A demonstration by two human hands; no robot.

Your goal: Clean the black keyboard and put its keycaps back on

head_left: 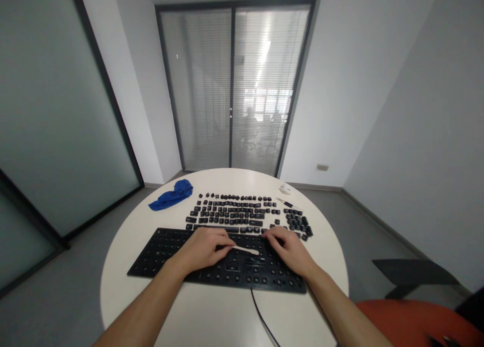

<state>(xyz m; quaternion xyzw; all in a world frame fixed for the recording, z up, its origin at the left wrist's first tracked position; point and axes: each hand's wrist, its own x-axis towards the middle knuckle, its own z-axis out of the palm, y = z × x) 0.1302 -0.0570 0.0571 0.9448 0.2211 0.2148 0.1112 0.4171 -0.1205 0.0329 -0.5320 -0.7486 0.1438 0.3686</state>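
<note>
A black keyboard without its keycaps lies across the table in front of me, its rows of switch stems bare. My left hand rests over its middle, thumb and fingers closed on a thin white stick. The stick's thicker, rounded end points right above the keyboard; whether it is a swab or a small brush I cannot tell. On the right part of the keyboard lies my right hand, fingers bent at the far edge and thumb lower, gripping it. Just beyond, loose black keycaps are laid out in keyboard order.
A crumpled blue cloth lies at the table's far left. Tweezers or a similar thin tool and a small whitish item lie far right. A black cable runs toward me. An orange chair stands right of the round table.
</note>
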